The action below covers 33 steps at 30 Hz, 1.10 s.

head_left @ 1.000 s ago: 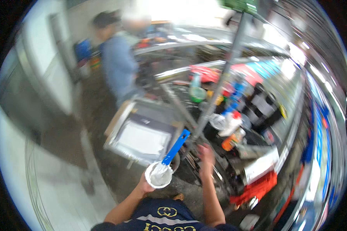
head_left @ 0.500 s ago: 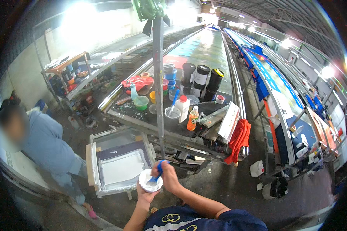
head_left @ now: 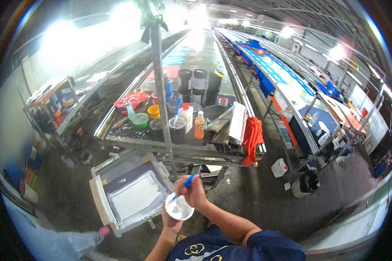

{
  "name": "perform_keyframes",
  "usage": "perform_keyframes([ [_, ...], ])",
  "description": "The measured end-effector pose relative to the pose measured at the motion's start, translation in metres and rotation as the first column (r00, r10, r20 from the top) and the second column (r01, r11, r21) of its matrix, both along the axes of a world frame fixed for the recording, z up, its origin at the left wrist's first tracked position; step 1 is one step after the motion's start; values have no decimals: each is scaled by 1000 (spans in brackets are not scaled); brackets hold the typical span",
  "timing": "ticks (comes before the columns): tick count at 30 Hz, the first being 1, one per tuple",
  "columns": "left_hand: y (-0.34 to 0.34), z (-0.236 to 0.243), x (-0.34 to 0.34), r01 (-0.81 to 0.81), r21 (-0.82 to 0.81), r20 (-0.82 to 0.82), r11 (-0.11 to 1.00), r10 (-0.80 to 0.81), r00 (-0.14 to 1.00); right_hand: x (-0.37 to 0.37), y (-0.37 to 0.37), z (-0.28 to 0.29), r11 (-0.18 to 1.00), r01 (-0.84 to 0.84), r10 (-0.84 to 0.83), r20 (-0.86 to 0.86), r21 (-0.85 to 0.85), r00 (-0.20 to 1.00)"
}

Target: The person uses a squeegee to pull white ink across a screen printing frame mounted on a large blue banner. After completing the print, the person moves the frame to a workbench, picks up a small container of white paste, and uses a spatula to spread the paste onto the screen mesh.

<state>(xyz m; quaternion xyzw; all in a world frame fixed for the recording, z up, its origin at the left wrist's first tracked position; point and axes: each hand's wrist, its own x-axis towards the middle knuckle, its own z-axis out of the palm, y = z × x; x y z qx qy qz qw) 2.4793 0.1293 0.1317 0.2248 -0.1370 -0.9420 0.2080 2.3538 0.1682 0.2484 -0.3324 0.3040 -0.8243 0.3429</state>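
Near the bottom middle, my left hand (head_left: pixel 171 223) is closed around a small white tub (head_left: pixel 182 212) from below and its left side. White paste lies inside the tub and coats its walls. My right hand (head_left: pixel 197 194) grips the blue handle of a spatula (head_left: pixel 189 181) above the tub. Its blade slants down into the tub, its tip at the paste. Left of both hands rests a screen-printing frame (head_left: pixel 96 191) with a pale rectangular area and white smears along its borders.
Ahead, a long table (head_left: pixel 161 145) carries black canisters (head_left: pixel 199 80), a white bottle (head_left: pixel 186 116), an orange drink bottle (head_left: pixel 199 126), a green bowl (head_left: pixel 140 120) and a red cloth (head_left: pixel 252 139). A grey post (head_left: pixel 160 87) stands before it. A bin (head_left: pixel 305 186) stands right; a person's pale-blue clothing (head_left: pixel 56 243) shows lower left.
The view has shifted, so the table sits farther left. My right hand has lifted the spatula a little within the tub. The person at left has moved lower in view.
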Motion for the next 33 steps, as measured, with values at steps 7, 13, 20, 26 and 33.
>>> perform_keyframes([
  [7,-9,-14,26,309,244,-210,919,-261,942,-6,-13,48,392,-912,908,-206,118,364],
  [13,-10,33,25,301,216,-203,929,-259,944,-10,-42,96,455,-888,867,-196,-64,458],
  [20,-60,26,28,-48,139,-178,989,72,981,-30,-68,73,954,-272,292,-193,124,937],
  [26,-64,3,-12,-670,-115,-96,733,664,742,-5,-30,43,948,281,-317,446,147,837],
  [33,-22,30,-28,-239,171,-212,956,273,938,-11,-37,66,935,352,-347,-96,34,933],
])
